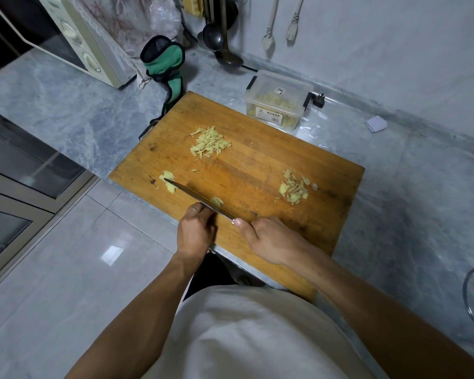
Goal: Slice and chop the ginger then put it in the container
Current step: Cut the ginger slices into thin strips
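**Mia:** What is on the wooden cutting board (pixel 257 165)?

**Ben:** Ginger, in a few spots. A pile of thin ginger strips (pixel 210 143) lies near the far side. A heap of ginger peels and scraps (pixel 294 190) sits on the right. A ginger chunk (pixel 168 179) lies near the left edge, just under the knife tip. One small ginger piece (pixel 217 201) sits right beside the blade, close to the left hand.

**Mia:** Who holds the knife (pixel 197 196)?

**Ben:** The right hand (pixel 268 239). Its fingers curl round the handle, and the thumb lies flat along the top, by the blade. The handle itself is hidden under the hand.

**Mia:** And the left hand (pixel 195 231)?

**Ben:** It is at the near edge of the board, right next to the blade. Its fingers are bent and tucked close together. I cannot tell if they pinch anything.

**Mia:** Where is the container?

**Ben:** The clear plastic container (pixel 278 101) stands on the grey marble counter (pixel 394 173), just past the far corner of the board. Its lid is on, and yellow bits show through the wall.

**Mia:** What else is there?

**Ben:** A microwave (pixel 74 42) at the far left, a green and black cloth (pixel 167 67) by it, and ladles (pixel 222 36) hanging on the wall.
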`<state>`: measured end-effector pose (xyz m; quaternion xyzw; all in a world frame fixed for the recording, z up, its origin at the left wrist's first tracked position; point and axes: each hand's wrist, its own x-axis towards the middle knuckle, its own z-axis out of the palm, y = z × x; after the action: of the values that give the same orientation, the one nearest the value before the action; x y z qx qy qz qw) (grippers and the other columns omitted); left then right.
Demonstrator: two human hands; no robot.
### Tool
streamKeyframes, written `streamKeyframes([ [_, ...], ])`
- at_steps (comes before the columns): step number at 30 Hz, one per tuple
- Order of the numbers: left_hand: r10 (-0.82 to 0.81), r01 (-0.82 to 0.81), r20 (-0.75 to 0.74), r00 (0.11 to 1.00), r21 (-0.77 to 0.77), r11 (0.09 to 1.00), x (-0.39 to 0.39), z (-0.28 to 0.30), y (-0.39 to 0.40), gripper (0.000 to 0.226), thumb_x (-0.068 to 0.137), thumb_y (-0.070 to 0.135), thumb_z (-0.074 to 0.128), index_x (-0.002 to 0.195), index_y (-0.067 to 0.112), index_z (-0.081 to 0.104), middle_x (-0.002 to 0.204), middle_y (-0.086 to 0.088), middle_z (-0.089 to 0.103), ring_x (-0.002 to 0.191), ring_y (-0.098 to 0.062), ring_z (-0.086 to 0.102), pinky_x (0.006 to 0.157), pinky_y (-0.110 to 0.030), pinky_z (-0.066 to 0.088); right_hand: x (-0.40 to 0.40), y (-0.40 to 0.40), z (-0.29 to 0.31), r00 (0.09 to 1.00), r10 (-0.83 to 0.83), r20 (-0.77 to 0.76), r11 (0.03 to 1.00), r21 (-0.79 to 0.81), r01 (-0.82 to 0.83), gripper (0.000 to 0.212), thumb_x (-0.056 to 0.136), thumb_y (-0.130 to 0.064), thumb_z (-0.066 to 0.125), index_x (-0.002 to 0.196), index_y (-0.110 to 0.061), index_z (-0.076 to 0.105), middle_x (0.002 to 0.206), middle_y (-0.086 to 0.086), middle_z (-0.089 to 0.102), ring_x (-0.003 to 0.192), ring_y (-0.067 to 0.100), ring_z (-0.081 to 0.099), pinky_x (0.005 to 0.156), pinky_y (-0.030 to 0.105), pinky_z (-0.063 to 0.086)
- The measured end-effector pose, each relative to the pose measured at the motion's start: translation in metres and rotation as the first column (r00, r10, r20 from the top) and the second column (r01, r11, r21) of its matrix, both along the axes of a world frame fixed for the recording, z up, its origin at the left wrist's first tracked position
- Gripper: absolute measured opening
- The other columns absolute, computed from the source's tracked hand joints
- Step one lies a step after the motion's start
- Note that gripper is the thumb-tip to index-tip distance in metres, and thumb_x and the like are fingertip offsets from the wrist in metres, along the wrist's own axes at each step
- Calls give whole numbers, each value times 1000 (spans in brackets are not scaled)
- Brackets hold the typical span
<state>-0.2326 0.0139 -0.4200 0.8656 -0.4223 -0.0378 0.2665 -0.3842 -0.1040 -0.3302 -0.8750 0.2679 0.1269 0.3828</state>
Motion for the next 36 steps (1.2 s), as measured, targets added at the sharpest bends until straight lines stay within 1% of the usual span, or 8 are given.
streamKeyframes([
  [3,-5,5,11,1000,-9,1000,0,1,-1,46,57,-16,70,96,6,76,94,-13,71,75,-33,66,55,-28,51,0,1,1,1000,-11,-10,1000,8,11,70,105,-59,22,60,-9,42,58,6,44,51,21,42,52,35,35],
  [7,6,-6,12,1000,-16,1000,-2,3,-2,46,54,-18,69,93,7,76,92,-13,71,75,-32,66,55,-26,49,3,4,-5,999,-29,-15,1000,-9,29,71,104,-61,22,64,-9,48,66,9,52,61,29,54,57,42,48],
  [12,15,-14,5,1000,-31,999,-4,5,-3,43,51,-21,67,85,5,75,84,-14,69,69,-33,65,54,-25,47,1,6,-5,1000,-23,-14,1000,-16,23,69,105,-60,22,64,-11,48,68,9,52,57,24,49,58,44,49],
  [20,10,-9,21,1000,-52,999,-1,4,-1,47,46,-21,70,84,7,76,86,-14,71,70,-31,67,53,-24,49,2,6,-2,1000,-15,-14,1000,-22,15,68,105,-60,24,62,-11,44,63,7,48,53,25,45,52,37,39],
  [23,13,-13,1,1000,-49,999,-2,6,-2,41,46,-22,70,77,5,74,81,-15,69,64,-31,66,51,-25,49,4,6,-6,1000,-18,-23,999,-34,17,67,105,-59,23,64,-12,47,72,12,52,59,27,49,54,39,41],
  [26,-4,5,8,1000,-64,998,-1,6,-1,45,49,-22,70,84,5,75,84,-14,70,67,-31,67,52,-27,50,2,6,-9,1000,-18,-2,1000,-16,18,69,105,-59,24,65,-8,49,66,11,51,55,26,48,51,43,43],
  [31,-3,3,3,1000,-64,998,0,3,0,48,50,-21,70,89,6,76,86,-14,71,72,-33,67,55,-29,52,-3,4,-6,1000,-13,7,1000,-2,13,69,105,-59,25,65,-9,49,62,9,46,53,24,42,50,37,34],
  [36,4,-5,-6,1000,-45,999,0,3,-1,47,49,-21,70,87,5,76,87,-15,71,72,-33,68,56,-29,53,0,5,-8,999,-24,-29,1000,-14,23,76,104,-61,23,77,0,58,73,14,58,59,25,50,53,39,42],
])
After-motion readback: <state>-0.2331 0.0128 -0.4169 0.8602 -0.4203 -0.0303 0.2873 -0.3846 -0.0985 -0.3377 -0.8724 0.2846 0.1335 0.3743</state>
